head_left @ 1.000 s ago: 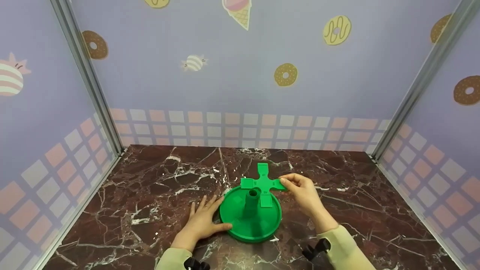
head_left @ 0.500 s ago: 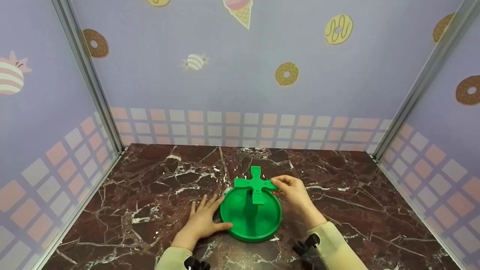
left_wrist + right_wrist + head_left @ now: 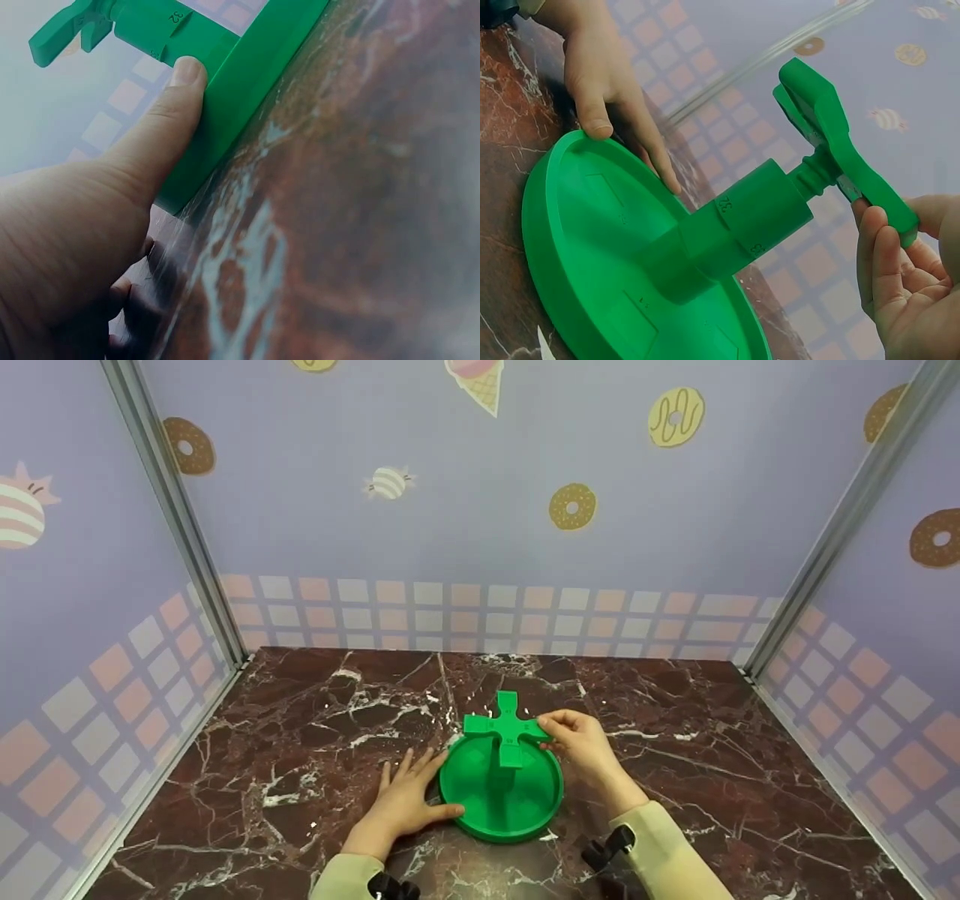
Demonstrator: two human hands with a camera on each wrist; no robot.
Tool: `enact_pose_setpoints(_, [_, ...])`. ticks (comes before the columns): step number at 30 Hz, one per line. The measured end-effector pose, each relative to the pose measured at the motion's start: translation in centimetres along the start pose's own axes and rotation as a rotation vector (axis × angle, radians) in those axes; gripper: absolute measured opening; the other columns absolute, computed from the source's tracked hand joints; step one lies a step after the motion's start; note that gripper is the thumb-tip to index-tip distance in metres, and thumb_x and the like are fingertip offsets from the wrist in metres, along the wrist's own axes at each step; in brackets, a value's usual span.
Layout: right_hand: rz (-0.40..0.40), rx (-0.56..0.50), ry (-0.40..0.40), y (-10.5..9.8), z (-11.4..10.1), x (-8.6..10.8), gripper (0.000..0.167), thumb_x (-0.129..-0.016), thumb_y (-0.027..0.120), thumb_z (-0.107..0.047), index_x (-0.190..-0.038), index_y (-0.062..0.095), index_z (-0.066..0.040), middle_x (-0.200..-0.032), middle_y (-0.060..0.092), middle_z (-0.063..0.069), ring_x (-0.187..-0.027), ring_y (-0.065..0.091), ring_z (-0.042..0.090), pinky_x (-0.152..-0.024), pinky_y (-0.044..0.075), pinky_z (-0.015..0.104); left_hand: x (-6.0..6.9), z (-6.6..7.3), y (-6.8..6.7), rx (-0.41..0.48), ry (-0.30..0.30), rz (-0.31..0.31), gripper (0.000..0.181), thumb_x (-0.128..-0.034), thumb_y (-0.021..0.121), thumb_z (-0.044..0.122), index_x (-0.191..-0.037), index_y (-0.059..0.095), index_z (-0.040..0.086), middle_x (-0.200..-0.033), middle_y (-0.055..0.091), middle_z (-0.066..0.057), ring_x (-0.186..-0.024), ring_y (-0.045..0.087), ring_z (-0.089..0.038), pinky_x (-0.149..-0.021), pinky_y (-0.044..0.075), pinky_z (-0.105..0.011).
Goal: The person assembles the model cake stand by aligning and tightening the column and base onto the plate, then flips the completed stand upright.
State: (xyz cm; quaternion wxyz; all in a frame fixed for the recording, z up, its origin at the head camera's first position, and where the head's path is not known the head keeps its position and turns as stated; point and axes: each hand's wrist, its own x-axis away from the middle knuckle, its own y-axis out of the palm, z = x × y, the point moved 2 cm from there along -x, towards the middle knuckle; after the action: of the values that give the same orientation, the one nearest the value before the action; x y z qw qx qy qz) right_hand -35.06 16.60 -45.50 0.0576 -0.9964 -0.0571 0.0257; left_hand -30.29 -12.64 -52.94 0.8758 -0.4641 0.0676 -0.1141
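A round green tray-like base (image 3: 469, 795) with a raised rim lies on the marble surface. From its middle rises a numbered green post (image 3: 750, 225). My left hand (image 3: 409, 802) rests against the base's left side, fingers spread and straight, thumb on the rim. Between thumb and fingers, my right hand (image 3: 585, 742) pinches one arm of a green cross-shaped piece (image 3: 508, 727). In the right wrist view, the ridged stem (image 3: 814, 174) under that cross meets the post's top end; how far it reaches inside is hidden.
Dark red marble tabletop (image 3: 315, 727) with white veins surrounds the base. Lilac panels with donut and candy pictures form the back wall (image 3: 480, 532) and sides. Metal corner posts (image 3: 184, 525) join them.
My right hand has brought the cross-shaped piece leftward from beside the post to over its top, turning it slightly. The left hand and base stay nearly still.
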Motion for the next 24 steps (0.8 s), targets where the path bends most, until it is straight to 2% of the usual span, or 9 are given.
enact_pose_setpoints(10, [0.006,0.012,0.017,-0.1,0.1,0.1,0.022,-0.100,0.067,-0.013,-0.108,0.071,0.008,-0.082,0.066,-0.001,-0.066,0.067,0.009,-0.065,0.059,0.022,0.0,0.0,-0.1,-0.003,0.003,0.001,0.103,-0.0791,0.075,0.068,-0.163,0.034,0.025,-0.170,0.029,-0.014,-0.160,0.011,-0.045,-0.124,-0.004,-0.073])
enact_pose_setpoints(15, [-0.011,-0.020,0.014,0.1,0.3,0.0,0.023,-0.100,0.066,-0.011,-0.110,0.069,0.010,-0.086,0.065,-0.001,-0.069,0.066,0.009,-0.071,0.062,0.025,0.0,-0.1,-0.1,0.001,0.007,0.007,0.103,-0.0788,0.076,0.069,-0.163,0.034,0.025,-0.169,0.030,-0.014,-0.160,0.011,-0.045,-0.124,-0.004,-0.074])
enact_pose_setpoints(24, [-0.012,-0.021,0.030,0.4,0.9,0.4,0.022,-0.101,0.065,-0.010,-0.111,0.069,0.009,-0.089,0.064,0.000,-0.069,0.063,0.009,-0.073,0.062,0.025,0.0,0.0,0.0,0.004,0.011,0.011,0.103,-0.0785,0.076,0.068,-0.162,0.035,0.024,-0.169,0.030,-0.015,-0.159,0.012,-0.046,-0.123,-0.003,-0.075])
